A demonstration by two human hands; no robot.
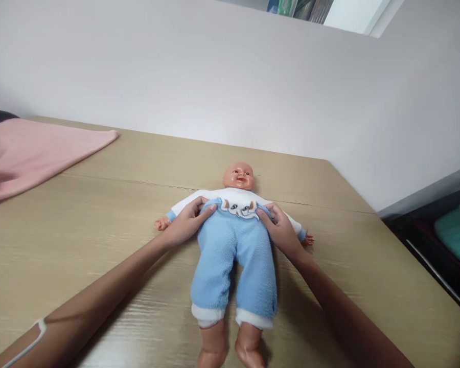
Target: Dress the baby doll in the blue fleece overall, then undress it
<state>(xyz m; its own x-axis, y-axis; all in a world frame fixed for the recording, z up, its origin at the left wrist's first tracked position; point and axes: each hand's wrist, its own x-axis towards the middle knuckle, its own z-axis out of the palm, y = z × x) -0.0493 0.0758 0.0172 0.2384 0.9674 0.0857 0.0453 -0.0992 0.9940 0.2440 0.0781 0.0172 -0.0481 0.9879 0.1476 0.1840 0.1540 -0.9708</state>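
- Lying at the far left of the wooden table (pixel 99 225) is a pink cloth (pixel 42 151), spread flat with one corner pointing at the doll. It is well apart from both hands.
- Next comes the left arm, reaching up from the bottom corner. A thin white band (pixel 42 325) goes around it.
- The left hand (pixel 187 220) is pinching the blue waistband (pixel 217 202) on its side, thumb on top and fingers curled under. One little doll hand (pixel 162 223) lies just beside the left wrist.
- In the middle, right between the two hands, is the baby doll (pixel 235 230). It lies on its back on the table, head away from the person and feet close. Its arms stretch out to both sides, past the hands.
- The doll wears a white top (pixel 239 194) and fuzzy blue pants (pixel 214 266) with white cuffs. An animal face patch (pixel 240 209) sits at the waist, between the hands.
- The right hand (pixel 281 225) is pinching the other side of the waistband, thumb on top too. The doll's other hand (pixel 308 238) pokes out just past it.
- At the far right, past the table edge, is a teal cloth (pixel 458 232).
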